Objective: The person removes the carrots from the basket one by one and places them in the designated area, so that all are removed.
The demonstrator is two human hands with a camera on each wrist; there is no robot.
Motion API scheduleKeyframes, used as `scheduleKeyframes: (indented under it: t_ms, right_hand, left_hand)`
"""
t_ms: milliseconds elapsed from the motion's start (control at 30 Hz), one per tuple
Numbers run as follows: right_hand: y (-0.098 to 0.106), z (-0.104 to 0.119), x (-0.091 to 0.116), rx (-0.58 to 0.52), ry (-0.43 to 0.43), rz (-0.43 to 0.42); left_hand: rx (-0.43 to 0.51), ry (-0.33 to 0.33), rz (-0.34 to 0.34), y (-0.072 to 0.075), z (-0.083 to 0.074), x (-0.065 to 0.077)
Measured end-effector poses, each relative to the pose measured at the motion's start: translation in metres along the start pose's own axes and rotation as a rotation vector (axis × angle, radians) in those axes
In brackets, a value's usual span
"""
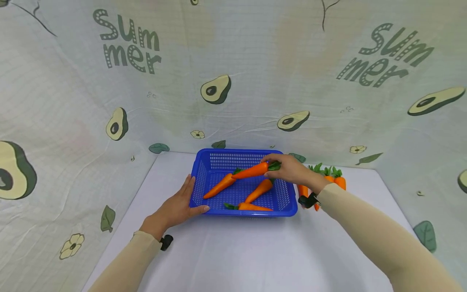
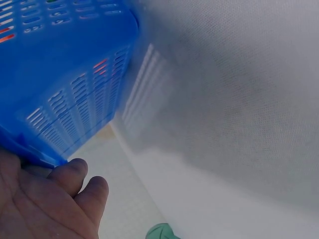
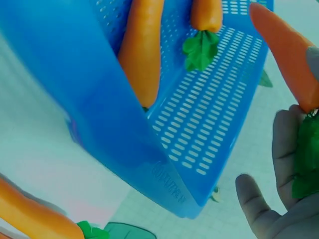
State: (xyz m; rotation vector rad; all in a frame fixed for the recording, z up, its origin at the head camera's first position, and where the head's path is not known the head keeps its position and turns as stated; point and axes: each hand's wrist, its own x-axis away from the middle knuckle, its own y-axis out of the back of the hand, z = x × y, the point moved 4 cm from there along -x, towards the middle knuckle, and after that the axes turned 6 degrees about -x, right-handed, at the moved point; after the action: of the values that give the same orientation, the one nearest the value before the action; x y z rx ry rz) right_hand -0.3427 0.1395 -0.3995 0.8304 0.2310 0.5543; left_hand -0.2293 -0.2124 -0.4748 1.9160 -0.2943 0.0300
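Head: the right hand (image 1: 288,168) pinches a carrot (image 1: 249,171) by its leafy end above the blue basket (image 1: 219,212), near the worktop's (image 1: 233,255) far edge. Left wrist: the left hand (image 2: 42,206) touches the basket, fingers fairly straight. Right wrist: the carrot looks light, stiff, slick; best gripped thick-end.

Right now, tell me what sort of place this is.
Probably a makeshift tabletop recording booth: an avocado-print cloth walls in the back and sides of a white table, and a blue basket of carrots stands on it.
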Motion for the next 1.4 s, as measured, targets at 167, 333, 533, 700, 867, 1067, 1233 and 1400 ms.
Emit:
scheduleKeyframes:
  t_ms: [167, 333, 533, 700, 867, 1067, 1233, 1400]
  right_hand:
    - [0.006, -0.005, 0.007, -0.045, 0.003, -0.038]
    - [0.015, -0.009, 0.017, -0.089, -0.025, -0.074]
    - [0.025, -0.017, 0.028, -0.091, -0.065, -0.132]
    - [0.033, -0.024, 0.036, -0.091, -0.088, -0.195]
    - [0.041, -0.031, 0.042, -0.106, -0.06, -0.241]
    - [0.041, -0.037, 0.051, -0.231, -0.038, -0.237]
    - [0.04, -0.04, 0.057, -0.281, -0.078, -0.254]
    - [0.041, -0.044, 0.063, -0.353, -0.073, -0.298]
  left_hand:
    - [0.007, 0.003, -0.002, 0.0, 0.0, 0.001]
    - [0.012, 0.0, -0.005, 0.0, 0.0, 0.001]
    - [0.02, 0.006, 0.001, -0.001, 0.001, 0.001]
    - [0.021, 0.011, 0.001, -0.003, 0.002, 0.0]
    - [0.019, 0.011, 0.0, -0.004, 0.002, 0.001]
    - [0.017, 0.007, -0.001, -0.004, 0.001, 0.0]
    - [0.016, 0.009, -0.002, -0.004, 0.001, 0.0]
    - [0.015, 0.008, -0.003, -0.004, 0.0, 0.001]
